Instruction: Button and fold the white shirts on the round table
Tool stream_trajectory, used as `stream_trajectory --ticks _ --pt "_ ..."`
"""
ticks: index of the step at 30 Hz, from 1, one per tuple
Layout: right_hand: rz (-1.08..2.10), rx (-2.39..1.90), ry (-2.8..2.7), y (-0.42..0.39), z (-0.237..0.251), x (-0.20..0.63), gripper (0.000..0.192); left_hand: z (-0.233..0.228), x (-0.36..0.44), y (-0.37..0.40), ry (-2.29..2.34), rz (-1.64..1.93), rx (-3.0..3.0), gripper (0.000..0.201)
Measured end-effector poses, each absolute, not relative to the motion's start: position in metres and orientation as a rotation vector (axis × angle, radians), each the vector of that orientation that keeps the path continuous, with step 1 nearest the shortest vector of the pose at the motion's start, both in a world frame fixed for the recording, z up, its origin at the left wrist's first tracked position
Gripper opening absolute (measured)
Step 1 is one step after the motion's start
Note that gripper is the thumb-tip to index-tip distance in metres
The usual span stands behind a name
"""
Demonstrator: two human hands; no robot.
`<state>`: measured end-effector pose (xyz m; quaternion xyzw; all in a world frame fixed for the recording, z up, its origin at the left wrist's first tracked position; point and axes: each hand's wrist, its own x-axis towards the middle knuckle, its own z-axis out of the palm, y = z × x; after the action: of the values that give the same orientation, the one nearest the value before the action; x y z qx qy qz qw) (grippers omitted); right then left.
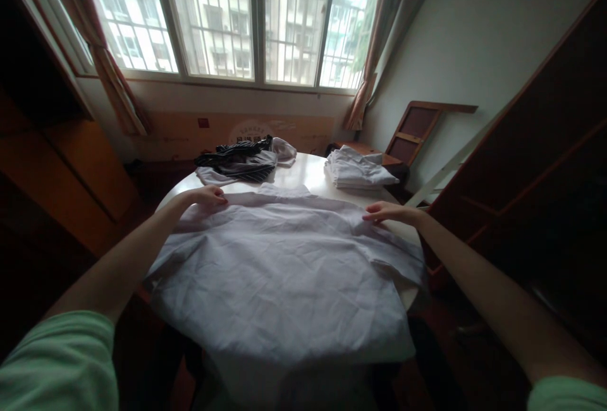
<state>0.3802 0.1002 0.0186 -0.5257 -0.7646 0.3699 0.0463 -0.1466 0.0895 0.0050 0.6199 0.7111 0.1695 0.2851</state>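
A white shirt point(279, 265) lies spread flat over the round white table point(308, 174), its collar toward the window and its hem hanging over the near edge. My left hand point(207, 196) rests on the shirt's far left shoulder, fingers curled onto the cloth. My right hand point(386, 212) lies on the far right shoulder, fingers pinching a fold of the fabric. Both arms reach out from green sleeves.
A stack of folded white garments point(358, 171) sits at the table's far right. A heap of unfolded clothes with a dark striped piece point(241, 161) lies at the far left. Wooden cabinets stand left and right; a wooden chair point(417, 126) is by the window.
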Motion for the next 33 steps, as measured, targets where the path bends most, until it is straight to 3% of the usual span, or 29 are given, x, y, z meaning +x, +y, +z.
stream_trajectory --ticks 2,5,7,10,15,17,19,22,25,29,33 --pt "0.862 -1.691 -2.465 0.088 0.017 0.376 0.036 0.005 -0.147 0.092 1.906 0.345 1.740 0.012" --pt "0.111 -1.887 -2.463 0.070 0.011 0.369 0.015 0.003 -0.142 0.097 1.985 0.343 1.900 0.013" --pt "-0.195 -1.984 -2.351 0.062 0.007 0.367 0.012 0.000 -0.140 0.099 2.020 0.395 1.963 0.016" --pt "-0.033 -2.079 -2.140 0.062 0.005 0.372 0.014 -0.007 -0.140 0.098 2.008 0.491 2.005 0.018" --pt "0.863 -1.803 -1.688 0.074 0.018 0.394 0.016 -0.009 -0.145 0.094 1.892 0.901 2.218 0.021" --pt "1.066 -1.687 -1.674 0.079 0.025 0.406 0.018 -0.008 -0.146 0.093 1.913 0.970 2.245 0.023" --pt "0.998 -1.750 -1.769 0.086 0.030 0.415 0.018 -0.009 -0.146 0.093 1.958 0.855 2.227 0.022" --pt "0.366 -2.048 -1.916 0.096 0.031 0.410 0.010 -0.011 -0.142 0.095 2.068 0.519 2.177 0.018" --pt "-0.099 -2.028 -2.002 0.103 0.024 0.372 0.019 -0.014 -0.120 0.098 2.203 0.449 2.266 0.023" --pt "-0.121 -1.618 -2.228 0.099 0.003 0.290 0.033 -0.019 -0.065 0.098 2.092 0.556 2.456 0.036" --pt "0.000 -1.290 -2.558 0.089 -0.027 0.234 0.046 -0.033 -0.027 0.092 1.814 0.313 2.527 0.053"
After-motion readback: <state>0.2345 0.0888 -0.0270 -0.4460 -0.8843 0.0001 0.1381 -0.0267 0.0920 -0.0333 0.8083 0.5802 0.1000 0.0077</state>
